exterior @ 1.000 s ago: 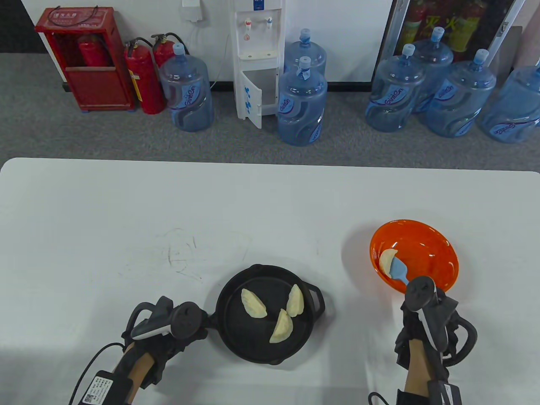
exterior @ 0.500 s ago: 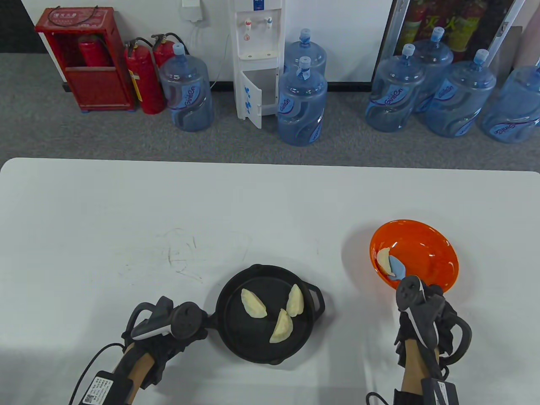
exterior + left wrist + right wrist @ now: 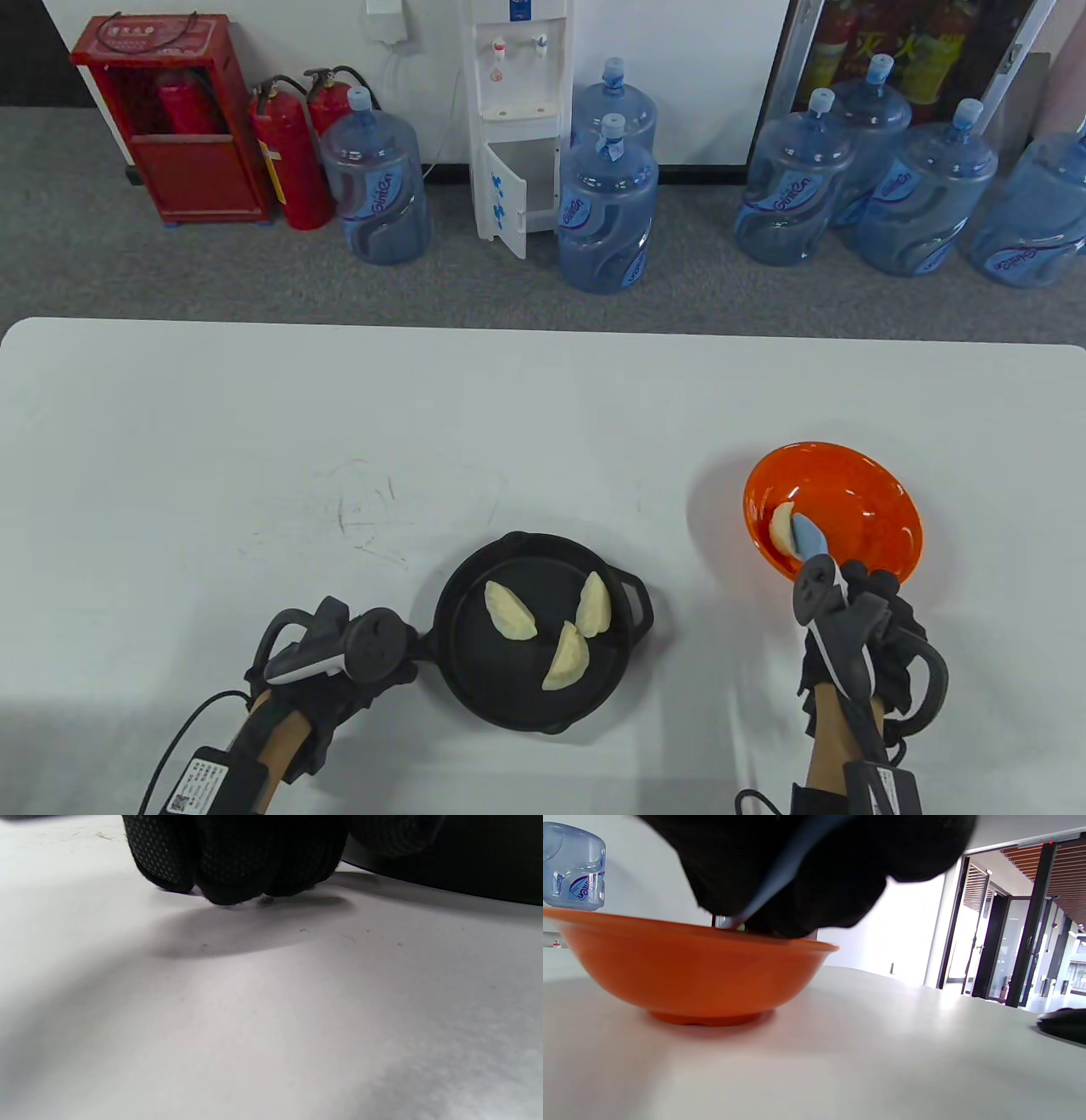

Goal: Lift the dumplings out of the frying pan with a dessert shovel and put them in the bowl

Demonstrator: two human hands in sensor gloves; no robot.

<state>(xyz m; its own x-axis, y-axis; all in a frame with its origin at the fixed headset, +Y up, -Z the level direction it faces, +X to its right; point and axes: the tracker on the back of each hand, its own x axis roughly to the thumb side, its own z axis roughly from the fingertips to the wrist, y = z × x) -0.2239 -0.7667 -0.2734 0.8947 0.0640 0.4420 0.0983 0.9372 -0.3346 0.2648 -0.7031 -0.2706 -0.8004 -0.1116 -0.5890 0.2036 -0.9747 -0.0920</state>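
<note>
A black frying pan (image 3: 475, 671) near the table's front edge holds three pale dumplings (image 3: 511, 611). My left hand (image 3: 373, 654) grips the pan's handle at its left side; in the left wrist view its curled fingers (image 3: 237, 861) rest on the table beside the pan (image 3: 458, 870). An orange bowl (image 3: 857, 492) stands at the right. My right hand (image 3: 848, 611) holds a blue dessert shovel (image 3: 806, 536), whose blade is tilted inside the bowl against one dumpling (image 3: 780, 525) at the bowl's left wall. The right wrist view shows the bowl (image 3: 683, 984) from the side and the shovel handle (image 3: 780, 874) under my glove.
The white table (image 3: 339, 441) runs wide behind the pan and bowl, with faint scribble marks left of centre. Beyond its far edge the floor holds several water bottles (image 3: 607, 216), a dispenser (image 3: 517, 119) and fire extinguishers (image 3: 288, 161).
My right hand has drawn back toward me and turned the shovel blade steeper; the dumpling has slid off it against the bowl's left wall. The left hand and pan have stayed still.
</note>
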